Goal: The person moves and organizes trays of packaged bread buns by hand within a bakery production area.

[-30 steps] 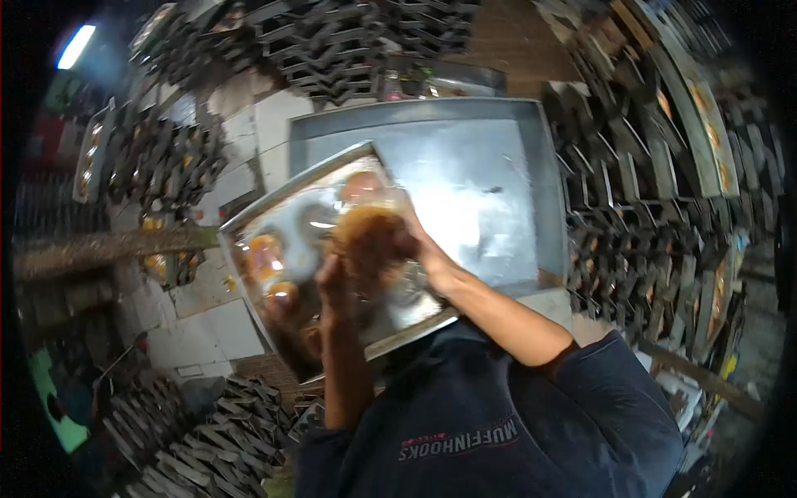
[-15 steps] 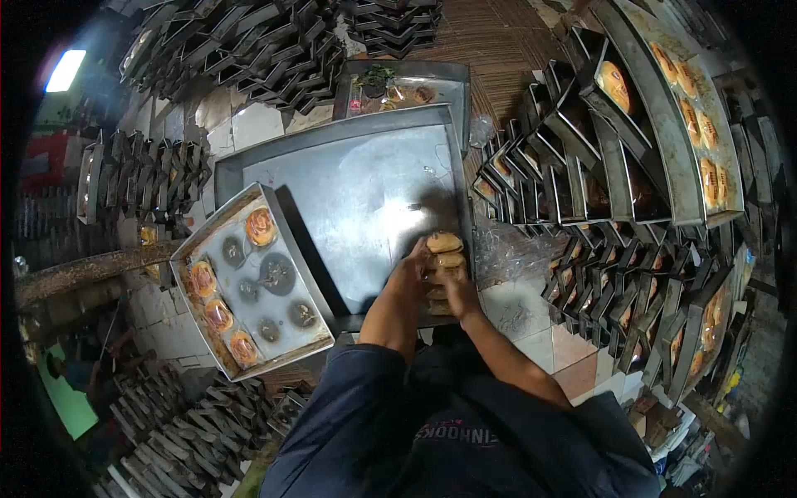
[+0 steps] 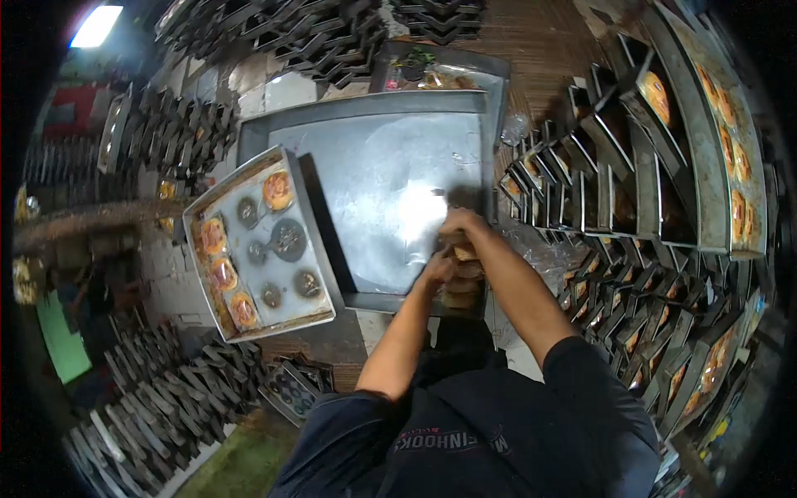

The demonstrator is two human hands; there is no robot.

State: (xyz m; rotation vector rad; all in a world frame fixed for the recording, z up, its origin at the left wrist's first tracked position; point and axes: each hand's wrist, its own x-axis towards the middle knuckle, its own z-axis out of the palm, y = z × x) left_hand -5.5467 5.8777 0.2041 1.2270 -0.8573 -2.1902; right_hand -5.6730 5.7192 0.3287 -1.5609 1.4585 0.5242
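Workshop floor seen from above. Pale floor tiles (image 3: 274,90) cover the left and near ground; a woven mat (image 3: 544,37) lies at the top. Dark stacked metal moulds (image 3: 324,29) fill the upper edge, with further stacks at lower left (image 3: 158,407) and in rows at right (image 3: 631,241). A long rack of baked pieces (image 3: 735,158) runs along the far right. A fluorescent lamp (image 3: 95,26) glows at upper left; a green panel (image 3: 62,336) stands at the left edge.

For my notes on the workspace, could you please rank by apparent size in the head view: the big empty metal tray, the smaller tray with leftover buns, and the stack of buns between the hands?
1. Big empty metal tray
2. Smaller tray with leftover buns
3. Stack of buns, partly hidden by the left hand and right hand
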